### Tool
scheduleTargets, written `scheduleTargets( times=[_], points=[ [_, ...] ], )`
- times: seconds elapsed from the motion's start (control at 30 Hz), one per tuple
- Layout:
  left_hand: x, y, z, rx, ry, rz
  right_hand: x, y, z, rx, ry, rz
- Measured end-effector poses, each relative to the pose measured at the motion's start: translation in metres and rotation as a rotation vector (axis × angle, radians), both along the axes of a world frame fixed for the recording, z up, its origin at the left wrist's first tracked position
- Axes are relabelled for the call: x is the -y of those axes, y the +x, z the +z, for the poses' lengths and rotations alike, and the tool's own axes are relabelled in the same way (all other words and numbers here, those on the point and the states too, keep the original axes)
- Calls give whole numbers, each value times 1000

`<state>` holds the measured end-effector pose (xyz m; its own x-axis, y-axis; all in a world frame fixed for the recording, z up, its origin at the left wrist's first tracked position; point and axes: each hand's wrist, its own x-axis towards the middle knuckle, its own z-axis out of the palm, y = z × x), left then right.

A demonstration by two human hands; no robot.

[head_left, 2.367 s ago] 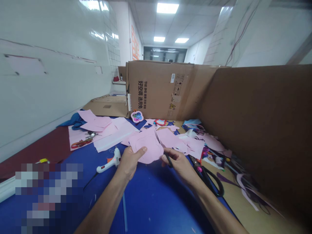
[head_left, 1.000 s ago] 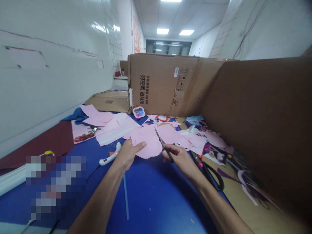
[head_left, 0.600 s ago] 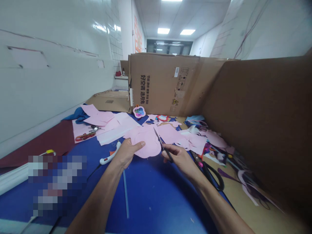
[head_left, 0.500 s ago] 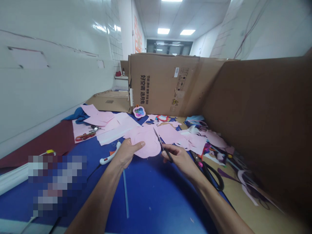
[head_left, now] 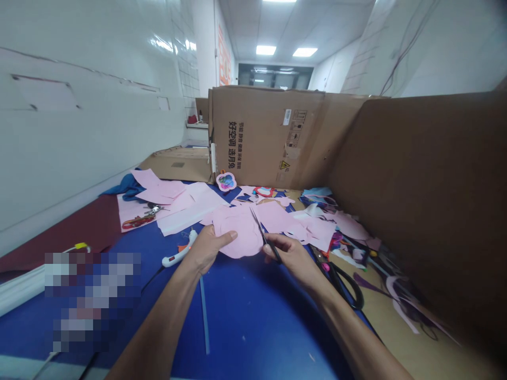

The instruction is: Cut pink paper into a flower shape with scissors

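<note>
A pink paper sheet (head_left: 240, 240) with a rounded, scalloped lower edge is pinched in my left hand (head_left: 209, 247), thumb on top. Faint curved lines show on its surface. My right hand (head_left: 285, 249) is closed around the dark handles of small scissors (head_left: 259, 226). Their blades point up and away, at the right edge of the pink sheet. Just left of my left hand lies a white hot glue gun (head_left: 180, 253) with a black cord. Below it a thin pale blue strip (head_left: 204, 316) lies on the blue table (head_left: 249, 332).
Larger black-handled scissors (head_left: 344, 285) lie right of my right forearm. Pink paper scraps (head_left: 317, 229) spread behind and to the right. A flower-shaped pink piece (head_left: 226, 181) leans on a tall cardboard box (head_left: 265, 142). Keys (head_left: 152, 211) rest on paper at left.
The pink sheet has turned and shifted very slightly to the right in my left hand. My right hand and the scissors stay almost in the same place.
</note>
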<state>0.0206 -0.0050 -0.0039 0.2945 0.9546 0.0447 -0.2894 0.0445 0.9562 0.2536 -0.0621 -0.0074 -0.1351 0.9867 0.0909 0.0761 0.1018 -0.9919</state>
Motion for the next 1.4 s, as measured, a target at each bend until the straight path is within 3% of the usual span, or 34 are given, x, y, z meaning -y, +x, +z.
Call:
scheduleTargets(
  times=[0.57, 0.97, 1.4],
  points=[
    [-2, -4, 0, 15, 2, -11, 0, 0, 2, 37, 5, 14],
    [1, 5, 3, 87, -43, 90, 0, 0, 0, 51, 19, 17],
    [2, 5, 4, 76, -16, 98, 1, -1, 1, 45, -2, 15]
  ],
)
